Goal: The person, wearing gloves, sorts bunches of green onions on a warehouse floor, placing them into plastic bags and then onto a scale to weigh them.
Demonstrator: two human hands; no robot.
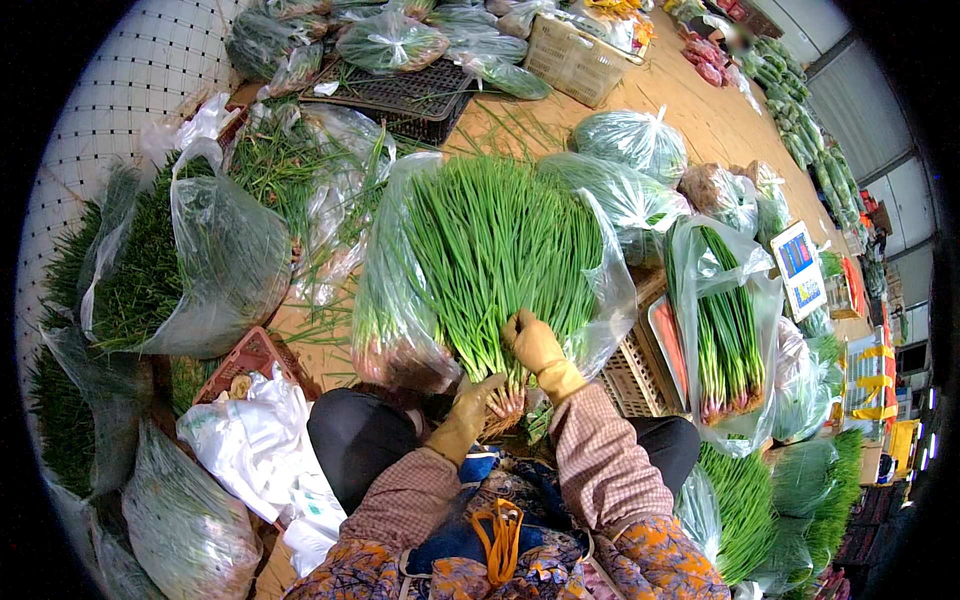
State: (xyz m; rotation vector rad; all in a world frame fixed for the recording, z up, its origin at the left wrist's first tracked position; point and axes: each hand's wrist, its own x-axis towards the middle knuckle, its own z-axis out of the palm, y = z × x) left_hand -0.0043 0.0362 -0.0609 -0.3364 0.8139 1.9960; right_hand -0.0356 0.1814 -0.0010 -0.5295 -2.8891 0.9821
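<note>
A large fan of green onions point(505, 250) spreads in front of me, leaves away from me and pale, rooted ends toward my lap. It lies over an opened clear plastic bag point(390, 310). My left hand point(466, 415), in a tan rubber glove, closes around the stems just above the roots. Gloved the same way, my right hand point(537, 350) has its fingers curled on the stems a little higher up and to the right. More reddish root ends show inside the bag to the left of my left hand.
On the right, a bagged bunch of green onions point(728, 340) rests on a scale with a lit display point(798, 268). White plastic bags point(265, 445) fill a red crate at left. Tied bags point(630, 145), a black crate point(400, 95) and a beige crate point(575, 60) stand farther off.
</note>
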